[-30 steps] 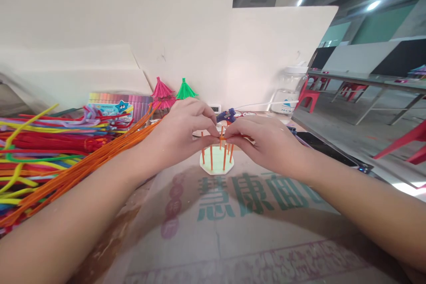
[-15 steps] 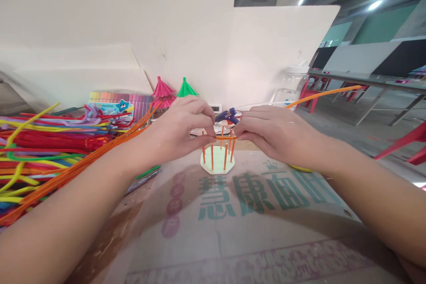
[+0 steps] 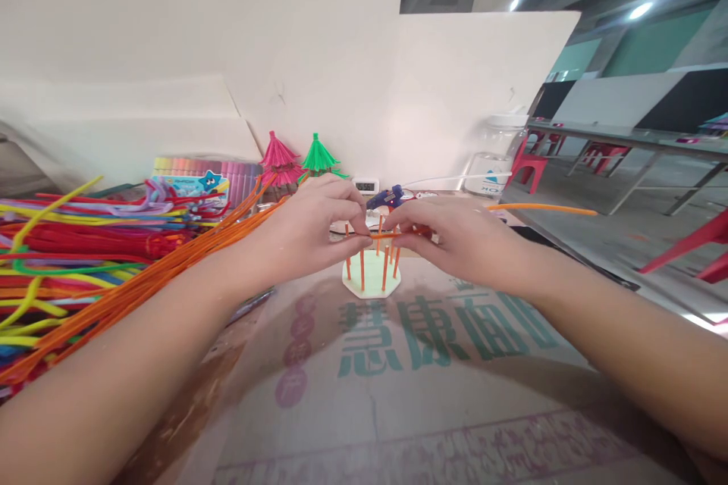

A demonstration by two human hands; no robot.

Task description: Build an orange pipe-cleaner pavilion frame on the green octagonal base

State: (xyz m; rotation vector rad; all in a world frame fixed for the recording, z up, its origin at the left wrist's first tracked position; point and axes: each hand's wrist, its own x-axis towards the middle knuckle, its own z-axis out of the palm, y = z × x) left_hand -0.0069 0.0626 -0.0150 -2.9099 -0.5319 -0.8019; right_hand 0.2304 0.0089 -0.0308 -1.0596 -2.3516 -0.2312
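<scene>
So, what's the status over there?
Left grip, right grip: both pinching an orange stem. Pale base bears upright orange posts. Posts might get in the way.

Brown table (image 3: 193,400), pipe cleaners (image 3: 85,239); printed sheet (image 3: 432,409) under base (image 3: 373,274)

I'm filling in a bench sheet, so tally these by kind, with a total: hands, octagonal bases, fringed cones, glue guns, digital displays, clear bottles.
Hands: 2 (left hand, right hand)
Octagonal base: 1
Fringed cones: 2 (pink cone, green cone)
Glue gun: 1
Digital display: 1
Clear bottle: 1
Total: 8
</scene>
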